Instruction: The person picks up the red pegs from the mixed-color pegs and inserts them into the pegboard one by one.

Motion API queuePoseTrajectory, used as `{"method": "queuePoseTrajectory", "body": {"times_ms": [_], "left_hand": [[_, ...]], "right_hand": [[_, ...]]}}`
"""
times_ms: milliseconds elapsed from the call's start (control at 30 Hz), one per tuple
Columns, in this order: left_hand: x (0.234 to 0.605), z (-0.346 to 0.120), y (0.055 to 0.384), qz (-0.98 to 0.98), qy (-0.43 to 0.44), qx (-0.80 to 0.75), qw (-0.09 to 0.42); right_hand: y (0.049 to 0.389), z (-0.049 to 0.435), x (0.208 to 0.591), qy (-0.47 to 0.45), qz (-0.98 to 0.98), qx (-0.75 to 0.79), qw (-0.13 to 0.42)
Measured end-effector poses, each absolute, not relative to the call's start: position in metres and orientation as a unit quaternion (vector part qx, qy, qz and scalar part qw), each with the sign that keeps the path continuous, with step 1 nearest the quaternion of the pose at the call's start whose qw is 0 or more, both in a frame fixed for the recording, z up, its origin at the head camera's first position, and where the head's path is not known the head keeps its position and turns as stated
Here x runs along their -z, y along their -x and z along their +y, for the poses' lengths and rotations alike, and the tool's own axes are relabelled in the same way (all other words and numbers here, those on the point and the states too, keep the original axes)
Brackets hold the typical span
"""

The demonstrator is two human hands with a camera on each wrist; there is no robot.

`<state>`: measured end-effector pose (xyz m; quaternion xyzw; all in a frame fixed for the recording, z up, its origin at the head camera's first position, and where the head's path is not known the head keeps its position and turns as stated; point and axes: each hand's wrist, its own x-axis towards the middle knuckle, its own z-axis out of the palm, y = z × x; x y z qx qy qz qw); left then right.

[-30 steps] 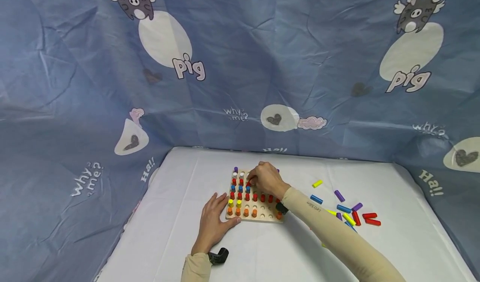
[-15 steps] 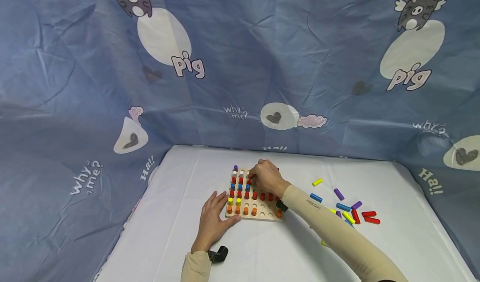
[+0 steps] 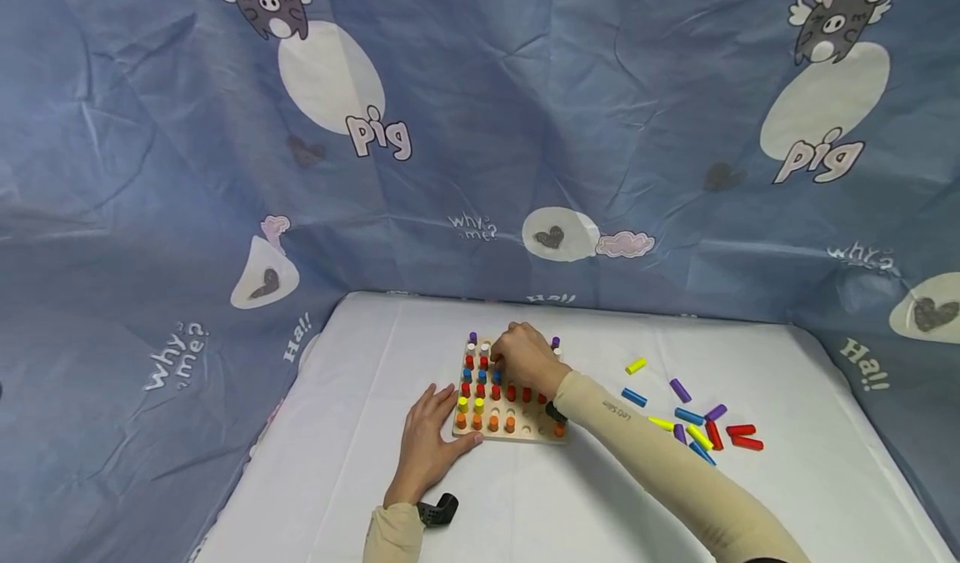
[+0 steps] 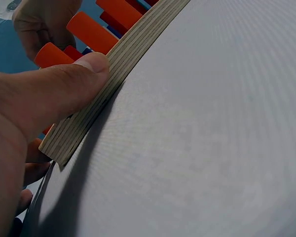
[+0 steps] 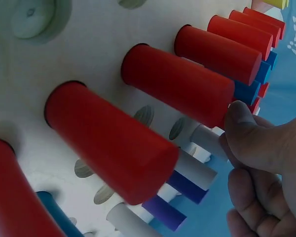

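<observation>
My left hand (image 3: 429, 440) rests at the near-left corner of a wooden pegboard (image 4: 133, 44). The thumb (image 4: 91, 66) presses on the board's front edge, and the spread fingers lie along its left side. Orange pegs (image 4: 91, 32) stand just behind the thumb. Over the board's upper middle is my right hand (image 3: 528, 357), thumb and index finger close together. In the right wrist view its fingertips overlap a white peg (image 5: 207, 140), behind a row of standing red pegs (image 5: 177, 84). I cannot tell whether they pinch a peg.
Loose red (image 3: 741, 430), yellow (image 3: 636, 366), blue (image 3: 633, 397) and purple pegs (image 3: 680, 390) lie on the white tabletop (image 3: 360, 363) to the right. Standing blue pegs (image 3: 482, 376) and two yellow pegs (image 3: 462, 405) fill part of the board's left. A blue patterned cloth (image 3: 480, 130) hangs behind.
My right hand has shifted slightly up and left over the board. The red peg seen at its fingertips earlier no longer shows there. The left hand has stayed in place.
</observation>
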<state>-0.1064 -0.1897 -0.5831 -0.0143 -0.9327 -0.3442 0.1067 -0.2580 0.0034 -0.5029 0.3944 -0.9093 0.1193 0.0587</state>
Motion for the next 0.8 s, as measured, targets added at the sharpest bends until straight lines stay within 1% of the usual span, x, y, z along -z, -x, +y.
{"method": "queuePoseTrajectory", "body": {"times_ms": [200,500,800], "left_hand": [[0.5852,-0.1885,0.106,-0.936,0.009,0.336,0.106],[0.5832,-0.1888,0.1086,-0.934,0.018,0.338,0.115],[0.5831,-0.1884,0.1067,-0.936,0.016,0.334,0.11]], "right_hand": [[0.2562,0.0028,0.5036,-0.394,-0.909,-0.121,0.058],[0.2551,0.0025,0.4998,-0.393,-0.909,-0.117,0.074],[0.2535,0.0037,0.5027,-0.393,-0.91,-0.114,0.072]]}}
